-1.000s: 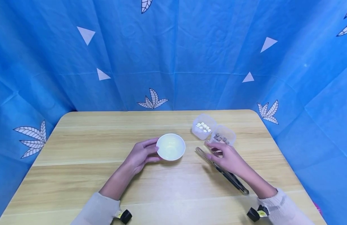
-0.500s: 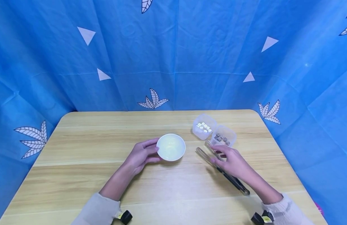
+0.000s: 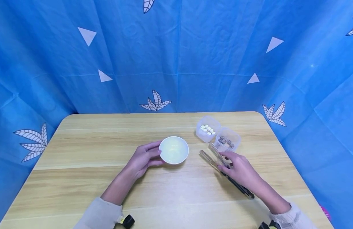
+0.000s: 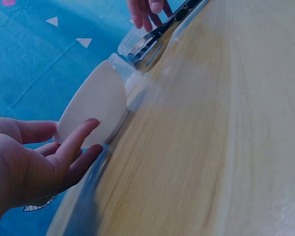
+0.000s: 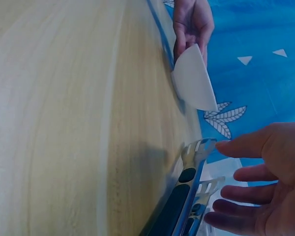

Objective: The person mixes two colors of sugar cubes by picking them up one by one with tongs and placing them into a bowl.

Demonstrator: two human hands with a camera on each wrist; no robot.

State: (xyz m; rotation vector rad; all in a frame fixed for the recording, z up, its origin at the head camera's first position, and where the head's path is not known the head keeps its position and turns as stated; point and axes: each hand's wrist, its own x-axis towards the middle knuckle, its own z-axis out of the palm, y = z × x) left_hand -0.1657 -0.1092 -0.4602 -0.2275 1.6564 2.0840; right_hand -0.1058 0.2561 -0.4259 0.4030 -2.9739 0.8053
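Note:
My left hand (image 3: 143,159) holds a white bowl (image 3: 174,150) by its left side. In the left wrist view the fingers (image 4: 71,147) lie against the outer wall of the bowl (image 4: 96,101), which stands on the table. My right hand (image 3: 240,168) is over a pair of tongs (image 3: 235,182) with pale tips and black handles, their two arms spread apart. In the right wrist view the thumb of the right hand (image 5: 275,182) comes right at one tip of the tongs (image 5: 177,201); the other fingers are loosely extended beside the second arm.
Two clear plastic boxes stand behind the tongs: one box (image 3: 200,135) with small white pieces (image 3: 208,129), the other box (image 3: 236,140) with small brown pieces (image 3: 225,141). The wooden table (image 3: 93,152) reaches back to a blue patterned curtain (image 3: 176,57).
My right hand has slid back along the tongs, away from their tips and toward the handles, baring the box of brown pieces. The tongs, the bowl and my left hand have stayed put.

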